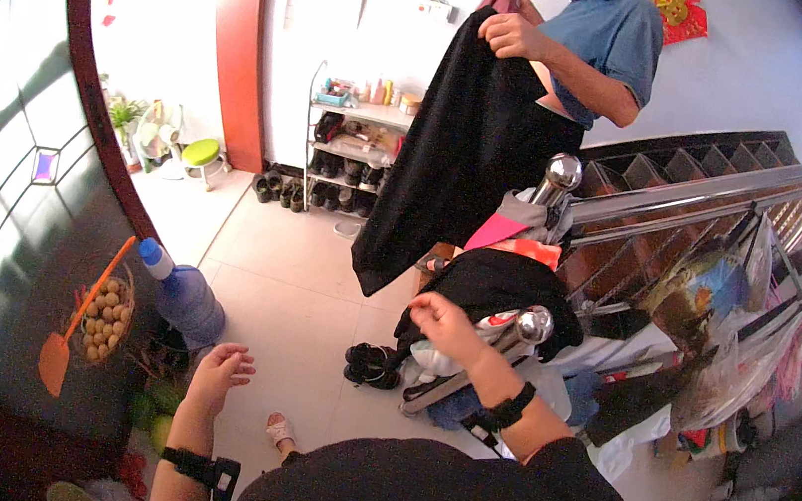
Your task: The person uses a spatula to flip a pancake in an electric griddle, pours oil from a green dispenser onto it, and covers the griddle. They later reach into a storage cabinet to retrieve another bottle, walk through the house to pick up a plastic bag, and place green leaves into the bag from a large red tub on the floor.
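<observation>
My left hand (220, 375) is raised over the floor at the lower left, fingers loosely bent, holding nothing. My right hand (446, 325) is by the black cloth (502, 285) draped at the stair rail; its fingertips overlap the cloth's edge, and I cannot tell whether they grip it. A pink and orange cloth (521, 249) lies above the black one. Beyond, another person (606, 50) holds up a long black garment (468, 131) with both hands, a dusty-pink cloth bunched at its top.
A steel stair railing (709, 187) with hanging plastic bags runs along the right. Black sandals (372, 366) lie on the floor near its post. A blue water bottle (190, 303) and a basket of round tan items (109, 316) stand left. A shoe rack (365, 115) stands behind.
</observation>
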{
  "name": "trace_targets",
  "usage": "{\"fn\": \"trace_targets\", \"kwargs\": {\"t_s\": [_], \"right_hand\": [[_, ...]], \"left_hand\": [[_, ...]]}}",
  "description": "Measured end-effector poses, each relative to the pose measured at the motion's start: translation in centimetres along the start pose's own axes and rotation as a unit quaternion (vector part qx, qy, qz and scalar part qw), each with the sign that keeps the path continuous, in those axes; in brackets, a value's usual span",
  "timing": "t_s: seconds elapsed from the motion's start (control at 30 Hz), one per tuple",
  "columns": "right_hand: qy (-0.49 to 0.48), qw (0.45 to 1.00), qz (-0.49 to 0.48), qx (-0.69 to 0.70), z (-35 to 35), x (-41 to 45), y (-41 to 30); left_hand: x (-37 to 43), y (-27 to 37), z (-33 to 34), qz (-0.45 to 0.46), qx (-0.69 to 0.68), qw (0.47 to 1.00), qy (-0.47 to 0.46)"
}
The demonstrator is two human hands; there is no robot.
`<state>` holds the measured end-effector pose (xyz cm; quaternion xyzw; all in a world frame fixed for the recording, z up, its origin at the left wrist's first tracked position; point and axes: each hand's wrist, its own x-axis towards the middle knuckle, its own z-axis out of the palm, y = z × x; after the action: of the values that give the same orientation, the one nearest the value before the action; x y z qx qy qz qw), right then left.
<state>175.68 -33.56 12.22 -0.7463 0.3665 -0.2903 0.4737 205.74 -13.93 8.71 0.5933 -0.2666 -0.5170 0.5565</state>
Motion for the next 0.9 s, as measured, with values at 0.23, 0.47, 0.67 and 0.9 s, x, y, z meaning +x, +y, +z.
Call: {"fn": "trace_targets", "kwargs": {"t_s": [0.23,0.47,0.67,0.9], "right_hand": [[0.276,0.952,-0.136,0.015,-2.3,11.2,-2.7],[0.399,0.914,0.066,0.042,-4.9,21.5,-6.6],[0.319,0.914,0.184,0.170,-4.6,30.3,0.3],[0.138,0.864,0.116,0.469,-1.1,31.4,-2.2]], "left_hand": [[10.3,4.2,-5.0,-0.016,0.014,0.996,-0.081],[19.4,8.0,-7.1,-0.005,0.090,0.987,-0.132],[28.9,11.3,-1.2,0.112,0.140,0.968,-0.175],[39.5,14.2,6.1,0.274,0.253,0.915,-0.157]]}}
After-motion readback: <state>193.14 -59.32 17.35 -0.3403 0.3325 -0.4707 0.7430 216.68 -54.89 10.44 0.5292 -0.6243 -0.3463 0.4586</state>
